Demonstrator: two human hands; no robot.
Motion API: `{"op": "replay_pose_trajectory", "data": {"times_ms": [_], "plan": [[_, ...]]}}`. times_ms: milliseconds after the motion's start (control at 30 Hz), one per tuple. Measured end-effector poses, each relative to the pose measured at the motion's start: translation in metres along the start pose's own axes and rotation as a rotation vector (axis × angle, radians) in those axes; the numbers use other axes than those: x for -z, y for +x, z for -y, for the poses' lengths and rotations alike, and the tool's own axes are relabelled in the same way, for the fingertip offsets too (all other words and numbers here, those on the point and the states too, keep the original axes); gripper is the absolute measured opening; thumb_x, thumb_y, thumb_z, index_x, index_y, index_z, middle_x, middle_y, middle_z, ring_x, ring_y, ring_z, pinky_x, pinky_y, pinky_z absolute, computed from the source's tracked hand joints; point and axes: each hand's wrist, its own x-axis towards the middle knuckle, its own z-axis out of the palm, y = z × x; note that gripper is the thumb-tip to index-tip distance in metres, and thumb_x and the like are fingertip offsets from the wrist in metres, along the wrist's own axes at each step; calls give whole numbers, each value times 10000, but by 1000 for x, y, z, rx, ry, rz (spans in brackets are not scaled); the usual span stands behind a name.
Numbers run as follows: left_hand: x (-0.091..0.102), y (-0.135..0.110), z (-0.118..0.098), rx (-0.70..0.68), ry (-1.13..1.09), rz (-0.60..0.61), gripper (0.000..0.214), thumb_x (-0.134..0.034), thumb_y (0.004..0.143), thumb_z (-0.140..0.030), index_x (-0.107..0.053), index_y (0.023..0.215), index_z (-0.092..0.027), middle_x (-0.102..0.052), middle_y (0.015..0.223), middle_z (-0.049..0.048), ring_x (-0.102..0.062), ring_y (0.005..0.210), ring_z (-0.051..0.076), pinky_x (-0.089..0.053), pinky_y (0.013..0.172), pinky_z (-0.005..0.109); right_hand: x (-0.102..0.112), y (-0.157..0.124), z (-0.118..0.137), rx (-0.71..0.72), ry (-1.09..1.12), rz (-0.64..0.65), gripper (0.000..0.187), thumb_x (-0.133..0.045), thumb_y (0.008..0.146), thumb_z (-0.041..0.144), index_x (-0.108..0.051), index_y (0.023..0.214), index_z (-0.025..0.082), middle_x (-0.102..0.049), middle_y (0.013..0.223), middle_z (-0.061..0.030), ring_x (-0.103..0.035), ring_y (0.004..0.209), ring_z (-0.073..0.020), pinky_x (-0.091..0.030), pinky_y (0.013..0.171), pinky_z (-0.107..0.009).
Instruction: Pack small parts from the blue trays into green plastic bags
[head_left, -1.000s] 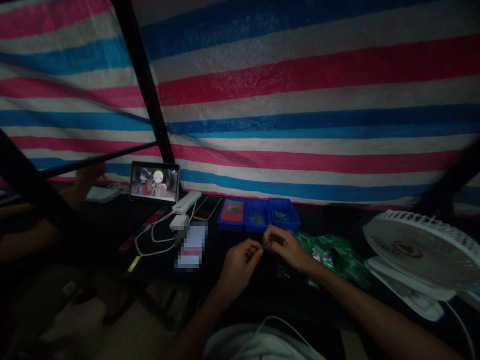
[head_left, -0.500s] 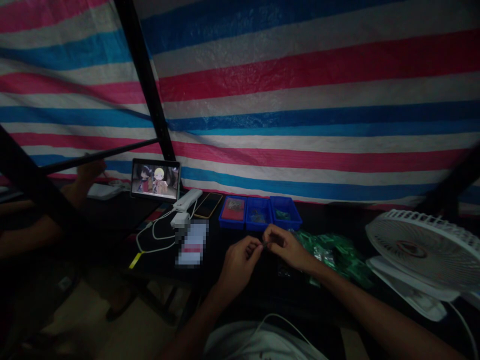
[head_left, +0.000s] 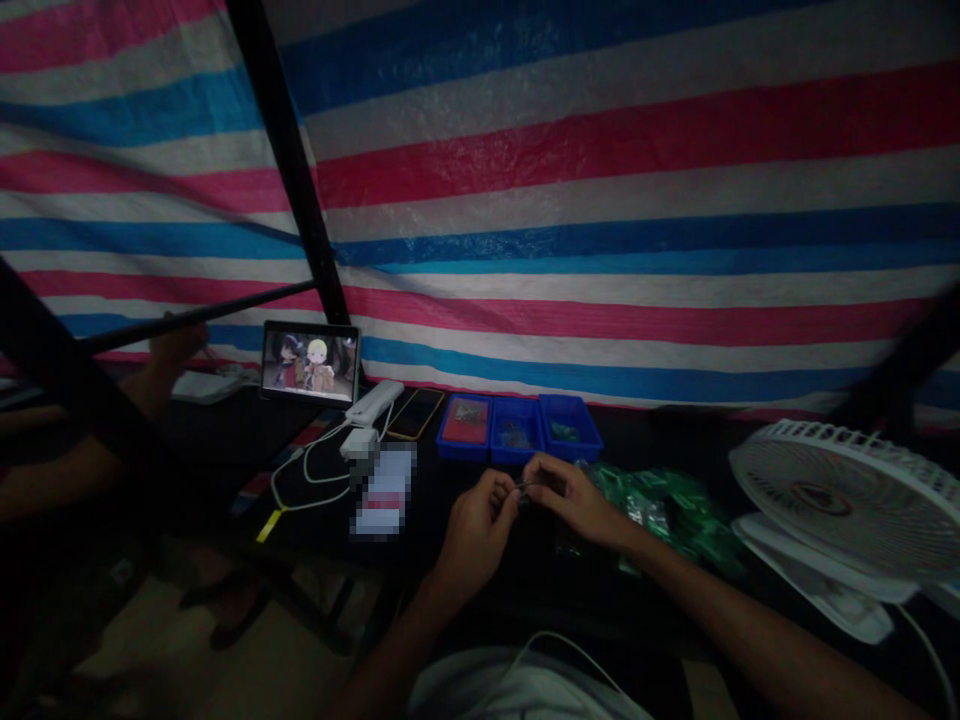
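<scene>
My left hand (head_left: 480, 515) and my right hand (head_left: 566, 495) meet over the dark table, both with fingers pinched. Between their fingertips is a small, thin, greyish piece (head_left: 523, 487), too small and dark to name. Just behind the hands stand three blue trays in a row. The left tray (head_left: 442, 455) has a red bottom with small metallic pieces on it. In the middle tray (head_left: 516, 457) lie small clear or silvery pieces, and in the right tray (head_left: 589, 440) small green ones. Beside my right hand lies a heap of green plastic packets (head_left: 686, 515).
A white fan (head_left: 832, 500) stands at the right. Left of the trays are a phone (head_left: 416, 413), a white power strip (head_left: 375, 402) with cables, a blurred-out paper (head_left: 386, 490) and a tablet (head_left: 310, 363). Another person's arm (head_left: 142, 400) shows at far left, behind a black frame post (head_left: 289, 160).
My fingertips have come slightly apart, and more of the thin piece shows between them. The other person's foot at lower left has shifted a little. Trays and packets stay put.
</scene>
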Motion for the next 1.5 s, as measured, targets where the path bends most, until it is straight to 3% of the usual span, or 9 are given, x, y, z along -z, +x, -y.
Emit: {"op": "replay_pose_trajectory", "data": {"times_ms": [200,400,700,1033,1133,1333,1500], "plan": [[1,-1,-1,6,-4,-21,136,-543,1022,-276,-631,940,-212,-668,793,-12,-653,740,150,-468,713,244,0,0,3,1,4,5,215,-689,954,411,-636,943,203,-589,855,1,-535,787,-182,-395,718,-292],[0,0,-1,9,-45,-19,116,-572,1007,-282,-649,958,-211,-676,793,-14,-658,732,148,-480,709,240,1,0,0,14,28,-27,127,-649,969,332,-655,977,206,-606,906,-11,-558,860,-197,-421,788,-311],[0,1,-3,-8,-35,-6,98,-594,991,-259,-672,954,-213,-712,840,-2,-669,763,150,-490,734,248,2,1,2,21,14,-27,53,-636,921,259,-635,907,208,-588,860,0,-550,825,-191,-400,752,-299],[0,1,0,47,-29,-38,136,-582,1000,-312,-673,971,-216,-638,701,-39,-620,635,137,-450,636,238,0,1,0,27,13,-45,221,-655,977,419,-644,943,201,-591,873,-6,-545,841,-194,-414,775,-305],[2,2,0,17,37,-115,75,-618,931,-230,-691,939,-215,-623,779,-23,-579,678,140,-423,643,240,0,2,0,25,14,-53,277,-653,984,475,-645,948,201,-592,885,-8,-549,853,-194,-419,789,-307],[4,3,3,-31,94,-175,322,-455,780,7,-649,899,-220,-575,866,1,-565,767,164,-414,709,257,0,2,-3,-17,18,-78,315,-657,981,524,-642,972,210,-600,884,-10,-551,825,-191,-428,759,-305],[4,2,2,-45,47,-170,237,-428,931,-87,-624,904,-218,-619,887,21,-593,807,182,-437,750,276,-1,2,1,-25,31,-88,352,-663,968,560,-640,959,209,-576,835,4,-529,766,-173,-420,708,-286]]}}
